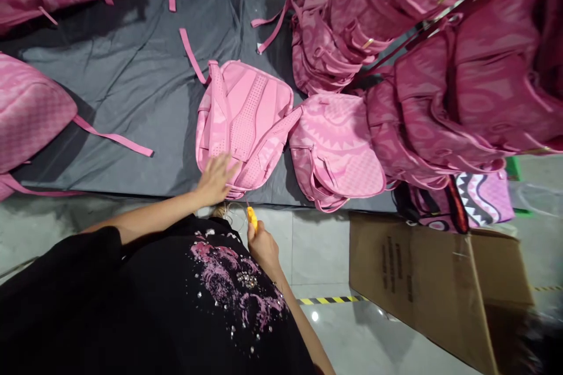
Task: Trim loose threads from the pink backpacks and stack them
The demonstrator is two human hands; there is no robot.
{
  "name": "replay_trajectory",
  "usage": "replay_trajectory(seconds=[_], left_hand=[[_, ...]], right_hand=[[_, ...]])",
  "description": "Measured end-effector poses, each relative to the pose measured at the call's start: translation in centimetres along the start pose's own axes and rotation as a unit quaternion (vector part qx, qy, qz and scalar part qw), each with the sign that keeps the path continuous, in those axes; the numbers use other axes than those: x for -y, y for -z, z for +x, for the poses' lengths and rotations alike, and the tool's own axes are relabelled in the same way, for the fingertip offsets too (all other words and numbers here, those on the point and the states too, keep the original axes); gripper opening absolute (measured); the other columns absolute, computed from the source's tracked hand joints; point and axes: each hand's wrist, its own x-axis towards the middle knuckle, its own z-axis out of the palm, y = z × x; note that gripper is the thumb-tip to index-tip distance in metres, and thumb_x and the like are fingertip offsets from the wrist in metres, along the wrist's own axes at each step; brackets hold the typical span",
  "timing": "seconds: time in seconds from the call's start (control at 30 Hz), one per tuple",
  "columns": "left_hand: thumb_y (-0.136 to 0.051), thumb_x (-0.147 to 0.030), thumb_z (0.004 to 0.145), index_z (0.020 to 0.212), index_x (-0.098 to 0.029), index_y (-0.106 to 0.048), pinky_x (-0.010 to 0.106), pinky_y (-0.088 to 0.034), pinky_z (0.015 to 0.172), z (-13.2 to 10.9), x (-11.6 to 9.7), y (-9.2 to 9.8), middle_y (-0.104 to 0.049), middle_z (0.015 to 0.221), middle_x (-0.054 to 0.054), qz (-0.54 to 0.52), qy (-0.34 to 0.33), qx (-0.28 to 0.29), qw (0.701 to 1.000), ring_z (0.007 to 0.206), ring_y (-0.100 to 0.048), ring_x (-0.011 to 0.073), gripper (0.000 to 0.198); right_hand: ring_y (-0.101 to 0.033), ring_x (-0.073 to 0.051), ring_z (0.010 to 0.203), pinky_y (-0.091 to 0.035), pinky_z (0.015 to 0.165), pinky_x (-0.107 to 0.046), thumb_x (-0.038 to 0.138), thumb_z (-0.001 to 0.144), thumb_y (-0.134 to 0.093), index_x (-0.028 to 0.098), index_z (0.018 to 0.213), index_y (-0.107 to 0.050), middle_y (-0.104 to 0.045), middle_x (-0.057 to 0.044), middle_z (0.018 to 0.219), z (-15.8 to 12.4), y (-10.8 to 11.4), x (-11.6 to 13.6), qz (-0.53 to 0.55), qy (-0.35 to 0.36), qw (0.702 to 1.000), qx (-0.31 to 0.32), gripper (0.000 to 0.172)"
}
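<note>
A pink backpack (246,117) lies on the dark cloth-covered table with its padded back panel and shoulder straps facing up. My left hand (216,179) rests on its lower end, fingers stretched out over the panel. Just off the table's front edge, my right hand (264,244) is closed around a small yellow-handled tool (252,218). A thin dark tip points from it toward the bottom of the backpack; its exact kind is too small to make out. Against the right side of this bag lies another pink backpack (336,146), its shark-tooth print facing up.
Pink backpacks (422,70) are heaped at the right, with others along the back and a pink bag (30,111) at the left. An open cardboard box (409,269) stands below the right edge, near a shark-mouth-patterned bag (484,196). Dark cloth (127,88) covers the table.
</note>
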Motion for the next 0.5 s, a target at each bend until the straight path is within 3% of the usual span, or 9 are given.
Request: replay_trajectory(seconds=[0.07, 0.1, 0.2, 0.3, 0.4, 0.43, 0.5], left_hand=[[-0.059, -0.006, 0.074, 0.150, -0.020, -0.041, 0.061, -0.008, 0.120, 0.1, -0.5, -2.2, -0.024, 0.162, 0.017, 0.119, -0.067, 0.101, 0.985, 0.151, -0.015, 0.0376, 0.080], [-0.057, -0.003, 0.073, 0.151, -0.019, -0.040, 0.061, -0.009, 0.119, 0.4, -0.5, -3.1, -0.025, 0.161, 0.019, 0.157, -0.072, 0.121, 0.977, 0.150, -0.018, 0.0384, 0.080], [-0.051, -0.003, 0.075, 0.152, -0.016, -0.037, 0.061, -0.015, 0.116, 2.0, 0.2, -4.6, -0.038, 0.153, 0.025, 0.183, -0.069, 0.125, 0.973, 0.143, -0.033, 0.0399, 0.080], [-0.051, -0.005, 0.072, 0.152, -0.016, -0.038, 0.060, -0.023, 0.112, 4.5, -0.2, -4.1, -0.064, 0.123, 0.022, 0.106, -0.039, 0.123, 0.986, 0.122, -0.055, 0.0375, 0.081], [-0.055, -0.007, 0.068, 0.147, -0.020, -0.048, 0.052, -0.033, 0.109, 7.4, -2.5, -2.0, -0.072, 0.095, 0.011, -0.050, 0.046, 0.033, 0.997, 0.108, -0.061, 0.0343, 0.080], [-0.056, -0.008, 0.068, 0.145, -0.022, -0.051, 0.048, -0.035, 0.109, 8.3, -3.5, -1.0, -0.072, 0.096, 0.008, -0.124, 0.068, -0.021, 0.990, 0.109, -0.061, 0.0328, 0.078], [-0.058, -0.010, 0.070, 0.145, -0.026, -0.050, 0.040, -0.038, 0.109, 9.8, -5.4, 1.1, -0.071, 0.109, 0.003, -0.284, 0.090, -0.137, 0.945, 0.113, -0.059, 0.0282, 0.076]], right_hand=[[-0.070, -0.023, 0.087, -0.041, 0.067, -0.029, 0.041, 0.103, -0.030, 0.019, 0.119, -0.054, -0.073, -0.012, 0.096, 0.3, -0.1, -0.1, 0.010, 0.006, 1.000, 0.001, 0.037], [-0.070, -0.024, 0.089, -0.041, 0.067, -0.029, 0.041, 0.103, -0.030, 0.020, 0.119, -0.055, -0.074, -0.012, 0.098, 0.5, -0.1, -0.1, 0.016, 0.018, 1.000, 0.005, 0.037], [-0.070, -0.024, 0.092, -0.040, 0.068, -0.029, 0.040, 0.103, -0.029, 0.020, 0.120, -0.055, -0.074, -0.012, 0.101, 1.0, -0.2, -0.1, 0.028, 0.044, 0.999, 0.005, 0.036], [-0.069, -0.025, 0.089, -0.038, 0.065, -0.029, 0.039, 0.103, -0.029, 0.019, 0.121, -0.054, -0.073, -0.012, 0.100, 1.2, 0.2, 0.0, 0.035, 0.046, 0.998, 0.002, 0.037], [-0.069, -0.025, 0.084, -0.038, 0.063, -0.029, 0.037, 0.102, -0.030, 0.017, 0.121, -0.053, -0.073, -0.012, 0.095, 0.6, 1.1, 0.2, 0.059, 0.067, 0.995, -0.038, 0.036], [-0.068, -0.025, 0.082, -0.039, 0.064, -0.029, 0.037, 0.101, -0.030, 0.016, 0.122, -0.052, -0.073, -0.012, 0.093, 0.3, 1.3, 0.2, 0.070, 0.083, 0.992, -0.059, 0.037], [-0.068, -0.026, 0.082, -0.042, 0.067, -0.031, 0.038, 0.099, -0.028, 0.014, 0.126, -0.051, -0.072, -0.014, 0.094, -0.2, 1.6, 0.2, 0.098, 0.133, 0.979, -0.115, 0.042]])
